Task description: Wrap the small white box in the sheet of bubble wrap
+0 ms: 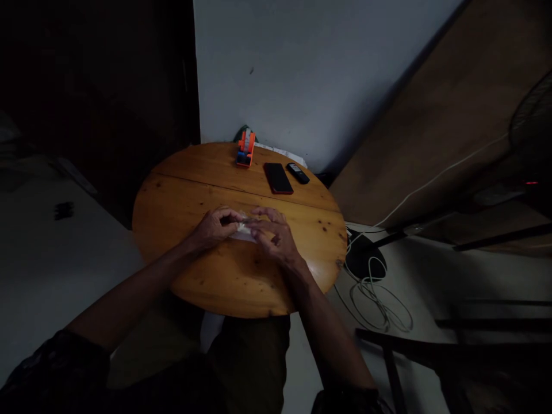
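Note:
Both hands meet over the middle of a round wooden table, around a small white piece [245, 234] that looks like thin paper or plastic. My left hand [215, 227] pinches its left end between thumb and forefinger. From the right, my right hand [276, 234] has bent fingers closed on the other end, with the upper fingers a little raised. Some clear, shiny material seems to show between the fingertips, but the dim light hides the detail.
The wooden table [181, 198] stands against a pale wall. Toward its back lie an orange tape dispenser [245, 149], a black smartphone [278, 178] and a small keypad phone [298, 173]. A coiled white cable [375, 296] lies on the floor at right, near a dark chair [405, 345].

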The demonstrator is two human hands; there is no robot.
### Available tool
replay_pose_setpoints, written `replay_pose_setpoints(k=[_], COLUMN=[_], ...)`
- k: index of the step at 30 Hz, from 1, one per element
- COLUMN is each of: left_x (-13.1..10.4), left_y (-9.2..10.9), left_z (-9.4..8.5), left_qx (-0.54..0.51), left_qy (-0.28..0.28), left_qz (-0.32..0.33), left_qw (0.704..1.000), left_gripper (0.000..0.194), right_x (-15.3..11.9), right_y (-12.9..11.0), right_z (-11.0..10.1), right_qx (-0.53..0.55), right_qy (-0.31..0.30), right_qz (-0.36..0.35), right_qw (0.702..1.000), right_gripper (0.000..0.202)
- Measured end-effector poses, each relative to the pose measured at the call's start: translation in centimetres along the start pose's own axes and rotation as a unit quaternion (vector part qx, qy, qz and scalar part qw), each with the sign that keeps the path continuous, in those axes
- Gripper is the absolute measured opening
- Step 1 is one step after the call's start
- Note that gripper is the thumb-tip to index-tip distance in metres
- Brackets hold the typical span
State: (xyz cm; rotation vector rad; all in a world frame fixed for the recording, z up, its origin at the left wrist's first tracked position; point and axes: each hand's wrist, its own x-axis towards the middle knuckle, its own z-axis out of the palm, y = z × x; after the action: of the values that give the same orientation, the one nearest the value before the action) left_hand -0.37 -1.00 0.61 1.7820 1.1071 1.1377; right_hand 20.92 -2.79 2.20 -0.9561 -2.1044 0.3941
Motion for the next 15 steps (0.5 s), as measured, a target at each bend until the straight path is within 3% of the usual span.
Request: replay_pose_setpoints(k=[3,5,9,15], left_x=[0.0,0.0,0.1,0.1], left_y=[0.2,0.3,0.2,-0.1], left_z=[-0.2,-0.4,-0.7,-0.5], left_qx=[-0.016,-0.025,-0.035,-0.04], left_qy=[0.008,0.025,0.065,0.047], left_qz=[-0.025,-0.055,-0.095,-0.104], left_qw=[1.0,0.998,0.993,0.993], left_gripper=[0.02,0.023,0.025,0.026], right_x=[0.1,0.1,0.2,0.0], right_y=[0.7,1.1,1.4,1.5], right_z=[-0.3,-0.3,0.1,0.8], right_qx=[0.084,0.1,0.1,0.084], right_qy=[0.071,0.083,0.041,0.003], right_qz=[0.031,0.043,0.052,0.044], right_qw=[0.993,0.991,0.993,0.996], right_gripper=[0.015,0.012,0.013,0.019])
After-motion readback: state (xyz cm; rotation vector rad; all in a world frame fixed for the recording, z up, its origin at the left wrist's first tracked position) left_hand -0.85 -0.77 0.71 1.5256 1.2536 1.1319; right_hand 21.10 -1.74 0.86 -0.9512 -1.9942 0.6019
